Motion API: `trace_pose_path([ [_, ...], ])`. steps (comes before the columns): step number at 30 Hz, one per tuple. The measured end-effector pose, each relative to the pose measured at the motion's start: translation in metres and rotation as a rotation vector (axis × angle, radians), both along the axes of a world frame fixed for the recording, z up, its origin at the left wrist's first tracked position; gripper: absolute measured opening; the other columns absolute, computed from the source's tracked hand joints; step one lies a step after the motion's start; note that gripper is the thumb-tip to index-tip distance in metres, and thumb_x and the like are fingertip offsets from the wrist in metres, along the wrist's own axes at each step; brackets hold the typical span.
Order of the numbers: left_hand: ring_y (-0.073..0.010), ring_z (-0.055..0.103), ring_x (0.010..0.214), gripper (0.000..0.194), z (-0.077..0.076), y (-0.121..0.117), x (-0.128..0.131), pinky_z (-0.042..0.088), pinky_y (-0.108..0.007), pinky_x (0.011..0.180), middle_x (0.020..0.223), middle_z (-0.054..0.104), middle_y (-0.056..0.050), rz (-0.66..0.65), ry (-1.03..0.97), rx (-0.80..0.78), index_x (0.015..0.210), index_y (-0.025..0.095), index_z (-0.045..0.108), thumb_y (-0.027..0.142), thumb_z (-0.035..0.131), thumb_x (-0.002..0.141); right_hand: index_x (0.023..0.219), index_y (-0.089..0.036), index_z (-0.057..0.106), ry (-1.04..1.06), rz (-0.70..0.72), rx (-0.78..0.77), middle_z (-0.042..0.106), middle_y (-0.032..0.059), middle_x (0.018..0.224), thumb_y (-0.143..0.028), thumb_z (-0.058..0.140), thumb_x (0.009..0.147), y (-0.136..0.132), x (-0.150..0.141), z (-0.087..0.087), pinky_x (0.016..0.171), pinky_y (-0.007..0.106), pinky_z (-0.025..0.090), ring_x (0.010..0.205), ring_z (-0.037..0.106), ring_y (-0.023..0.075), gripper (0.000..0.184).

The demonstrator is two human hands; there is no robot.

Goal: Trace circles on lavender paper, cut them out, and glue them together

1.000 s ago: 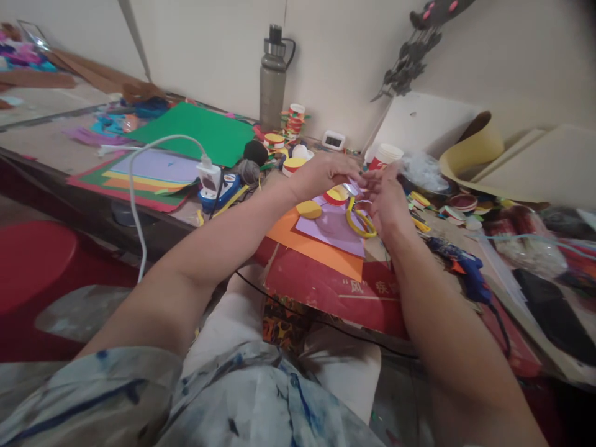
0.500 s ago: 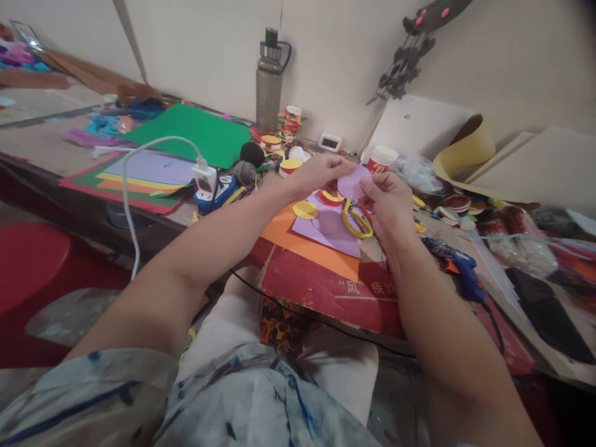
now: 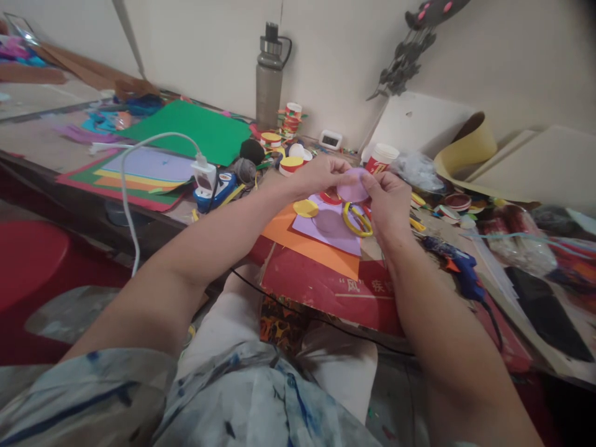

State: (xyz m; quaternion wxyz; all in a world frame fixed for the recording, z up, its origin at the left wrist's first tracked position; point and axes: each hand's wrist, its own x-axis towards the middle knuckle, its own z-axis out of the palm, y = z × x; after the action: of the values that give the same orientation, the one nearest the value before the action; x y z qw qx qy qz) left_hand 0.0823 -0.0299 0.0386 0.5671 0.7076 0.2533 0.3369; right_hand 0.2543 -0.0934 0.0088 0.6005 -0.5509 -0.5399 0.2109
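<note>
Between my two hands a round piece of purple paper [image 3: 352,187] is held up over the table. My left hand [image 3: 326,174] pinches its left edge, and my right hand [image 3: 388,192] grips its right edge with thumb and fingers. Just below lie yellow-handled scissors [image 3: 357,221], their blades hidden. A purple sheet [image 3: 333,233] rests on an orange sheet [image 3: 288,226], with a yellow paper circle [image 3: 306,208] at its left corner. A red-sided round piece [image 3: 329,198] is partly covered behind the purple circle.
A power strip [image 3: 214,189] with a white cable is left of my arm. A glue gun [image 3: 459,267] and a black phone-like slab [image 3: 547,310] lie to the right. Behind stand a bottle [image 3: 269,87], a paper cup [image 3: 382,157] and a small clock [image 3: 330,140]. A green sheet [image 3: 190,133] is at the left.
The purple circle has tilted slightly and sits a little lower between my hands. My left fingers have shifted slightly along its edge. The things on the table stay in place.
</note>
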Motion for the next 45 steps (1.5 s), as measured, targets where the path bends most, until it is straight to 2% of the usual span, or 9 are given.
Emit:
trace_pose_path([
  [4,-0.0095,0.066,0.068,0.014,0.01,0.02,-0.021,0.055,-0.025,0.073,0.076,0.071,-0.001,0.118,0.113,0.095,0.093,0.012,0.076,0.024,0.083,0.097,0.077,-0.023,0.062,0.035,0.081,-0.189,0.067,0.0027,0.068,-0.063,0.065,0.103,-0.007,-0.005,0.011,0.058,0.03,0.048,0.058,0.058,0.0151,0.048],
  [9,-0.0197,0.075,0.087,0.022,0.024,0.052,-0.066,0.054,-0.029,0.081,0.079,0.072,-0.003,0.245,0.574,0.168,0.105,0.016,0.084,0.023,0.084,0.085,0.094,-0.02,0.079,-0.513,0.125,-0.255,0.078,0.0064,0.086,-0.035,0.083,0.092,-0.013,-0.004,0.012,0.075,0.035,0.052,0.076,0.067,0.02,0.015],
  [14,-0.0312,0.073,0.107,0.019,0.011,0.067,-0.076,0.052,-0.03,0.088,0.069,0.064,-0.005,0.367,0.953,0.323,0.083,0.015,0.081,0.029,0.089,0.073,0.112,-0.022,0.084,-0.896,0.296,-0.287,0.082,0.0124,0.112,-0.03,0.097,0.078,-0.011,0.0,-0.004,0.095,0.045,0.057,0.101,0.072,0.0291,0.037],
  [18,-0.0377,0.068,0.116,0.023,0.002,0.071,-0.073,0.049,-0.033,0.095,0.064,0.059,-0.007,0.34,0.838,0.388,0.065,0.016,0.072,0.019,0.094,0.062,0.116,-0.023,0.085,-0.955,0.325,-0.295,0.08,0.0134,0.118,-0.03,0.096,0.081,-0.011,-0.001,-0.007,0.099,0.052,0.056,0.105,0.072,0.0317,0.037],
  [22,-0.0294,0.071,0.109,0.016,0.008,0.059,-0.065,0.047,-0.028,0.095,0.066,0.064,-0.003,0.112,0.688,0.377,0.066,0.02,0.076,0.016,0.091,0.062,0.11,-0.027,0.086,-0.962,0.309,-0.335,0.08,0.011,0.117,-0.03,0.093,0.083,-0.014,-0.004,-0.003,0.095,0.053,0.056,0.102,0.073,0.0317,0.028],
  [27,-0.0245,0.069,0.101,0.018,0.016,0.034,-0.051,0.047,-0.028,0.094,0.072,0.069,0.0,-0.13,0.755,0.317,0.073,0.023,0.079,0.018,0.091,0.061,0.119,-0.026,0.083,-0.895,0.286,-0.389,0.082,0.0094,0.113,-0.027,0.095,0.079,-0.016,-0.007,-0.001,0.091,0.047,0.054,0.101,0.074,0.0304,0.042],
  [33,-0.0203,0.064,0.084,0.02,0.012,0.035,-0.05,0.046,-0.028,0.084,0.065,0.06,0.003,-0.098,0.701,0.284,0.07,0.022,0.075,0.026,0.093,0.062,0.105,-0.024,0.082,-0.729,0.281,-0.398,0.079,0.0036,0.095,-0.017,0.098,0.067,-0.015,-0.008,0.002,0.071,0.035,0.046,0.081,0.066,0.0213,0.042],
  [39,-0.0214,0.069,0.089,0.018,0.014,0.045,-0.057,0.047,-0.029,0.084,0.072,0.064,0.001,0.007,0.514,0.212,0.072,0.021,0.073,0.02,0.089,0.065,0.071,-0.022,0.071,-0.415,0.296,-0.431,0.06,-0.0034,0.06,-0.019,0.082,0.084,-0.007,0.003,0.004,0.054,0.029,0.032,0.056,0.047,0.0131,0.018],
  [45,-0.0164,0.07,0.084,0.02,0.019,0.034,-0.045,0.052,-0.032,0.087,0.079,0.064,0.0,0.098,0.186,0.183,0.082,0.018,0.062,0.008,0.078,0.075,0.076,-0.026,0.062,-0.018,0.062,-0.211,0.056,-0.0047,0.059,-0.028,0.085,0.088,0.012,0.021,-0.002,0.046,0.028,0.038,0.047,0.048,0.013,0.026],
])
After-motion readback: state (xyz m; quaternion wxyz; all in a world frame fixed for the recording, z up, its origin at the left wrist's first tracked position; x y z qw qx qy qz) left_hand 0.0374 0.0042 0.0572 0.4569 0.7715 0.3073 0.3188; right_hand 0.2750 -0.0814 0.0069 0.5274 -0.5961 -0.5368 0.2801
